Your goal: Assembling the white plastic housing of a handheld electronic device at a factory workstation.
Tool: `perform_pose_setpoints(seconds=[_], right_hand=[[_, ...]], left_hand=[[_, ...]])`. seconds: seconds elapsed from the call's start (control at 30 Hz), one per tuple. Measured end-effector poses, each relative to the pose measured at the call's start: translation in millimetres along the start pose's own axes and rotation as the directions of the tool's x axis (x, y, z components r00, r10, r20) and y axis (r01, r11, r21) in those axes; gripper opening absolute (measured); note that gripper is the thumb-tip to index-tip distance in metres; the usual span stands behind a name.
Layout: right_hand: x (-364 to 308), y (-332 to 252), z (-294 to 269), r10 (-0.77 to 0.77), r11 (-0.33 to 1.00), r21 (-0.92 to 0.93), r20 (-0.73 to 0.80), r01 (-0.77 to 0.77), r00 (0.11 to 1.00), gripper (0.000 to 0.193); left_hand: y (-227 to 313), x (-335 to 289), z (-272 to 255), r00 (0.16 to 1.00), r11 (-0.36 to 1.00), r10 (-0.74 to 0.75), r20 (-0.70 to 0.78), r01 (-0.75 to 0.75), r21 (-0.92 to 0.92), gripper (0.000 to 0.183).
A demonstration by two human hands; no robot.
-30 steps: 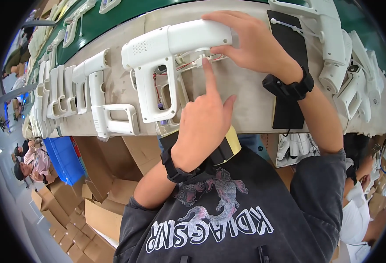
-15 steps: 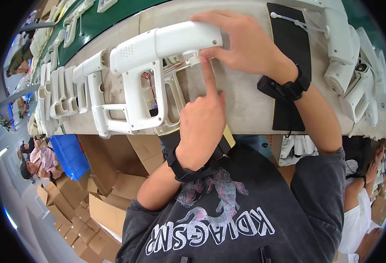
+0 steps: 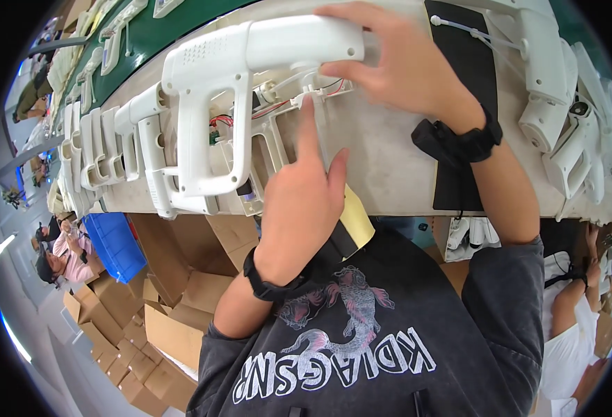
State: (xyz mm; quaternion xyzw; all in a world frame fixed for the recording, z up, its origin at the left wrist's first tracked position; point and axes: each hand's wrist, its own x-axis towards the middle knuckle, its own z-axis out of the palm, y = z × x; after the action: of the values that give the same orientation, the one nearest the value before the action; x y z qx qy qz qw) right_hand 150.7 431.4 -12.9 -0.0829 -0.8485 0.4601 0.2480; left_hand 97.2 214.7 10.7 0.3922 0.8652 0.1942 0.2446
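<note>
A white gun-shaped housing shell (image 3: pixel 299 43) is raised over the table in my right hand (image 3: pixel 413 80), with thumb and fingers closed on its right end. Beneath it lies the matching open half shell (image 3: pixel 272 142), with red wires (image 3: pixel 224 121) and small parts inside. My left hand (image 3: pixel 299 219) points its index finger at a white nozzle-like fitting (image 3: pixel 307 99), its tip on or just against it. The left thumb stands apart, while the other fingers are curled and partly hidden. Contact between the shell and the fitting is unclear.
Several white housing pieces (image 3: pixel 111 142) stand in a row at left, and more white housings (image 3: pixel 545 111) lie at right. A black mat (image 3: pixel 464 104) is beside my right wrist. Below the table are a blue crate (image 3: pixel 116 247) and cardboard boxes (image 3: pixel 181 313). A co-worker's arm (image 3: pixel 573 299) is at right.
My right hand has lifted the shell slightly up, widening the gap over the wires and fitting. My left hand has shifted a little left and down, its finger still at the fitting.
</note>
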Motion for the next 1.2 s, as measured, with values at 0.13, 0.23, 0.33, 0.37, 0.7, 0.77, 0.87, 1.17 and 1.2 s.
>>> perform_pose_setpoints(seconds=[0.13, 0.23, 0.33, 0.37, 0.7, 0.77, 0.87, 1.17, 1.2], right_hand=[[1.8, -32.2, -19.1, 0.108, 0.986, -0.132, 0.014, -0.105, 0.994, 0.065], [-22.1, -23.5, -25.8, 0.009, 0.973, -0.228, -0.062, -0.022, 0.998, 0.060], [-40.1, -41.5, -38.9, 0.032, 0.982, -0.188, -0.029, -0.037, 0.999, 0.060], [-44.7, -49.7, -39.4, 0.012, 0.978, -0.206, -0.011, -0.014, 1.000, 0.060], [-52.8, -73.1, 56.3, -0.214, 0.928, -0.307, 0.031, 0.213, 0.976, 0.067], [-49.8, -71.3, 80.3, -0.219, 0.924, -0.318, 0.021, 0.214, 0.975, 0.068], [-51.4, -66.8, 94.4, -0.198, 0.930, -0.308, 0.040, 0.200, 0.979, 0.068], [-62.9, -61.1, 90.8, -0.137, 0.873, -0.479, -0.048, 0.097, 0.989, 0.054], [-59.9, -53.9, 75.9, -0.119, 0.899, -0.432, -0.075, 0.075, 0.990, 0.044]], left_hand=[[-5.0, -8.5, -14.8, 0.990, 0.979, -0.081, -0.111, 0.059, -0.195, 0.061], [-7.1, -10.7, -20.1, 0.998, 0.986, -0.047, -0.037, 0.040, -0.164, 0.047], [-5.7, -60.7, -44.1, 0.968, 0.949, 0.170, 0.185, -0.111, -0.295, 0.024], [1.9, -73.8, -60.8, 0.927, 0.928, 0.191, 0.322, -0.065, -0.366, 0.017], [1.5, -112.4, -143.1, 0.947, 0.882, 0.202, 0.249, -0.066, -0.466, 0.017], [2.1, -100.1, -146.6, 0.984, 0.901, 0.081, 0.157, -0.005, -0.434, 0.017], [4.7, -75.7, -155.8, 0.994, 0.935, 0.100, 0.047, -0.078, -0.347, 0.015], [-45.0, 52.2, -121.4, 0.956, 0.964, 0.263, 0.130, -0.253, -0.086, 0.021], [-42.2, 52.5, -111.1, 0.962, 0.966, 0.256, 0.097, -0.253, -0.045, 0.021]])
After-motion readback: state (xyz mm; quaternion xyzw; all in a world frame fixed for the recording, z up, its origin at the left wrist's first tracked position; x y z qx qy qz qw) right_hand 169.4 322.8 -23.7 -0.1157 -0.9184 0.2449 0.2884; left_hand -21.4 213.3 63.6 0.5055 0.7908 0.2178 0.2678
